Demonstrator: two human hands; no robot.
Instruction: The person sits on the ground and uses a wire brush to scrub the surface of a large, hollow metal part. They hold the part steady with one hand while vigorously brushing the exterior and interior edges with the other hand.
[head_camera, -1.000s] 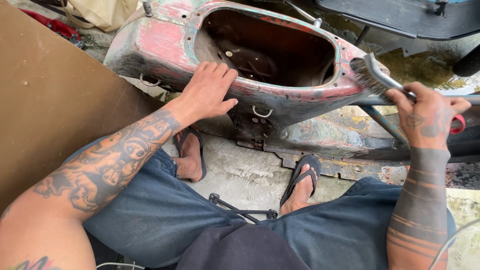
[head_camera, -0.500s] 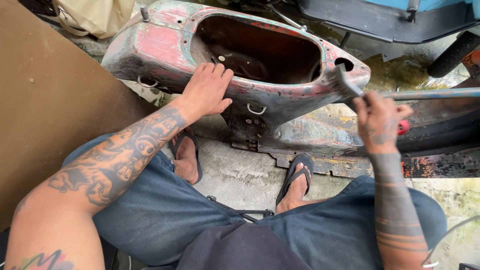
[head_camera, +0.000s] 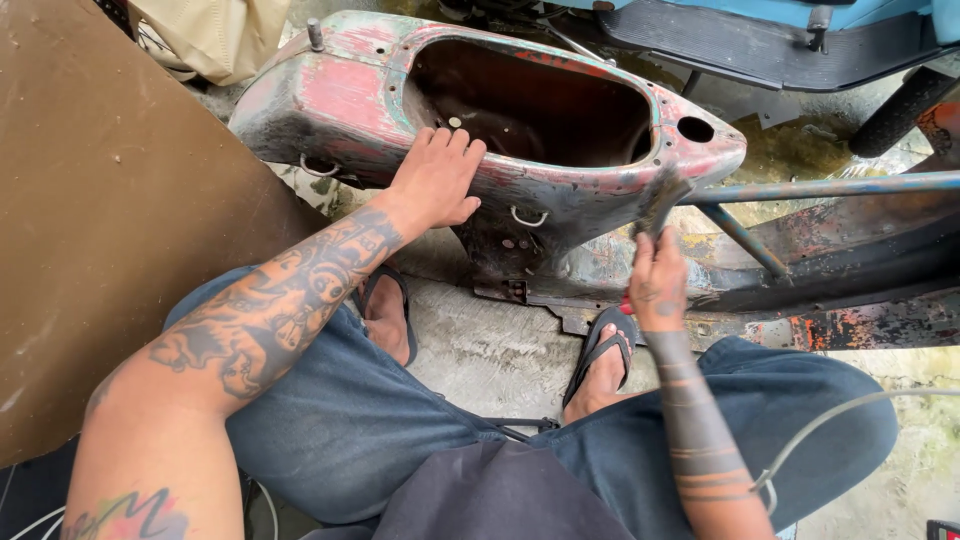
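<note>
An old scooter body shell (head_camera: 340, 95), with worn red and green paint and a dark open cavity, lies on the ground in front of me. My left hand (head_camera: 437, 180) rests flat on its near rim, fingers spread. My right hand (head_camera: 656, 277) grips the handle of a wire brush (head_camera: 660, 203). The brush head presses against the shell's lower right side, under the tip with the round hole (head_camera: 694, 129).
A brown board (head_camera: 110, 210) leans at the left. A bluish metal bar (head_camera: 830, 186) runs off to the right above rusty frame parts (head_camera: 860, 320). A beige bag (head_camera: 215, 35) sits at the top left, a dark footboard (head_camera: 780, 45) at the top right. My sandalled feet stand on concrete.
My right hand has swung the wire brush down and to the left, from the shell's top right tip to its lower side. My left hand has stayed on the rim.
</note>
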